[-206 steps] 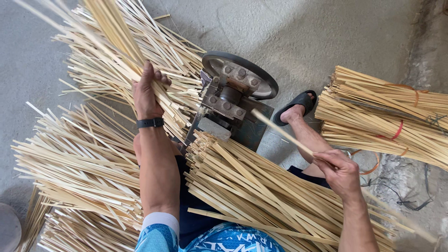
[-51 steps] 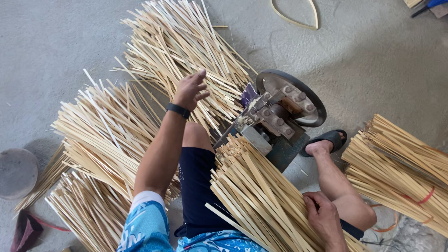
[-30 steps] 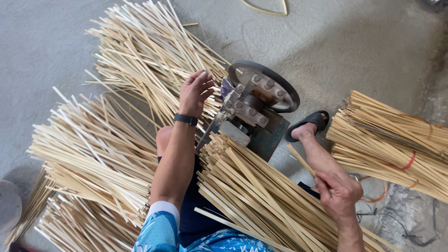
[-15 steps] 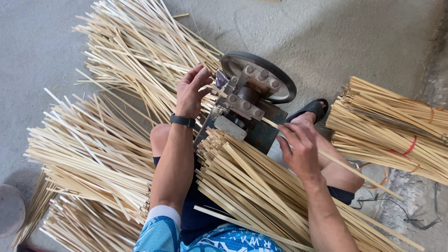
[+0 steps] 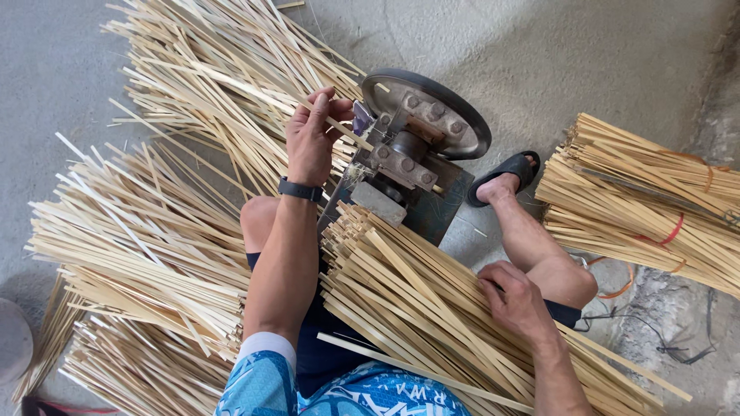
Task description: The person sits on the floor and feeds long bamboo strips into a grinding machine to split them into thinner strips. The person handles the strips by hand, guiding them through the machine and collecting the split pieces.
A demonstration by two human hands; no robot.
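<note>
Two bare hands work among pale bamboo strips beside a small metal machine [image 5: 408, 158] with a dark wheel on the concrete floor. Left hand [image 5: 312, 139] pinches one thin strip [image 5: 339, 127] at the machine's left side. Right hand [image 5: 518, 302] rests on the stack of strips [image 5: 416, 300] across the lap, fingers curled together.

Pale matt split-wood strips [image 5: 432, 308] under my right hand [image 5: 516, 300]; dull grey metal machine [image 5: 412, 146], bolted; rough concrete floor [image 5: 586, 69]; black rubbery sandal [image 5: 505, 167].
</note>
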